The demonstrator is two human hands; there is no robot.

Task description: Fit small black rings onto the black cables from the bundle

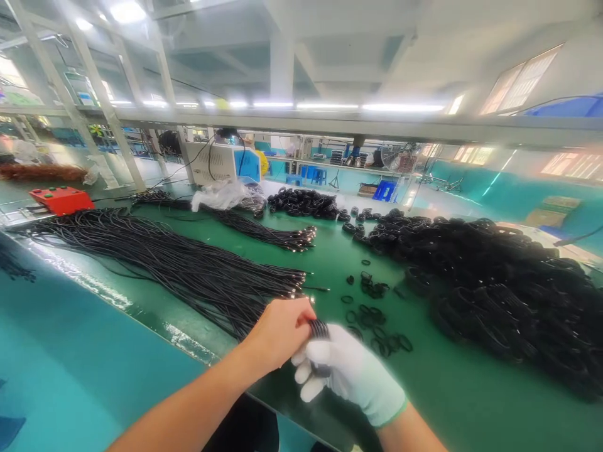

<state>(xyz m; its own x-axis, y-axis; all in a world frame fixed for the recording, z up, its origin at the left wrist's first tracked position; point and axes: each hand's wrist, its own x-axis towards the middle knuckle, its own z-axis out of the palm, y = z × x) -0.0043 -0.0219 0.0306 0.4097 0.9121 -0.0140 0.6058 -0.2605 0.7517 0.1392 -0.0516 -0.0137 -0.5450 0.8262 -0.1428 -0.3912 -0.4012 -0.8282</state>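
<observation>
Black coil point(320, 328) is located over the near side of the green table point(447, 402), grasped by the gloved right hand point(351, 364); the bare left hand point(279, 329) contacts its upper end, grip indeterminable.

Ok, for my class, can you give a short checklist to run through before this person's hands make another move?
1. Black coil held by the gloved right hand: ok.
2. Left hand gripping the coil: cannot tell; its fingertips meet the coil, but the grip is obscured.
3. Both hands gloved: not ok; the left is bare.
4. Long black cables on the green benchtop: ok.
5. Loose black rings gathered together: not ok; scattered.
</observation>
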